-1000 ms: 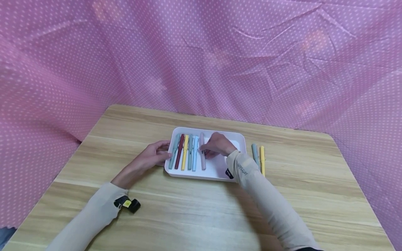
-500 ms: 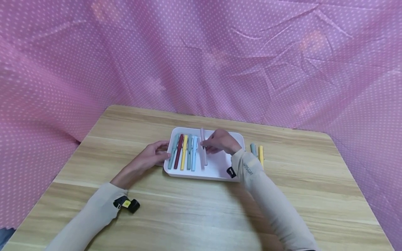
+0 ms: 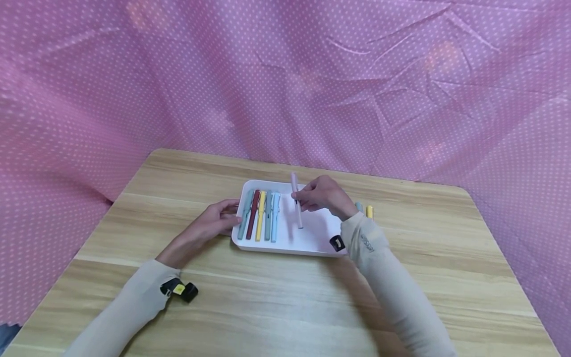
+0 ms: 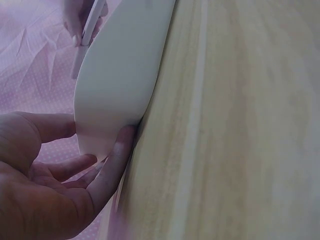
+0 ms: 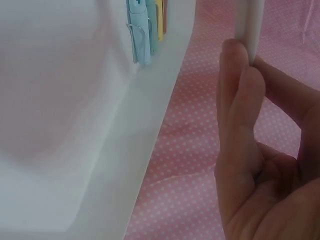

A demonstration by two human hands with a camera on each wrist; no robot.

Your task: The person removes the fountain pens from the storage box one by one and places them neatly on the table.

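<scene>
A white tray (image 3: 312,240) sits mid-table with several pens (image 3: 260,221) lined up along its left side. My right hand (image 3: 318,194) pinches a pale pink pen (image 3: 296,201) and holds it lifted over the tray's middle, tilted nearly upright; the right wrist view shows my fingers (image 5: 240,125) on the pink pen (image 5: 250,25) above the tray (image 5: 60,100). My left hand (image 3: 218,220) rests against the tray's left wall, its fingers (image 4: 112,165) touching the tray (image 4: 120,75).
Two pens, a teal pen (image 3: 359,206) and a yellow pen (image 3: 369,211), lie on the wooden table (image 3: 276,307) just right of the tray, partly behind my right wrist. Pink dotted cloth (image 3: 285,84) hangs around the table's back and sides.
My right hand has lifted the pink pen out of the row in the tray and carried it up and to the right. The left hand has stayed at the tray's edge.
</scene>
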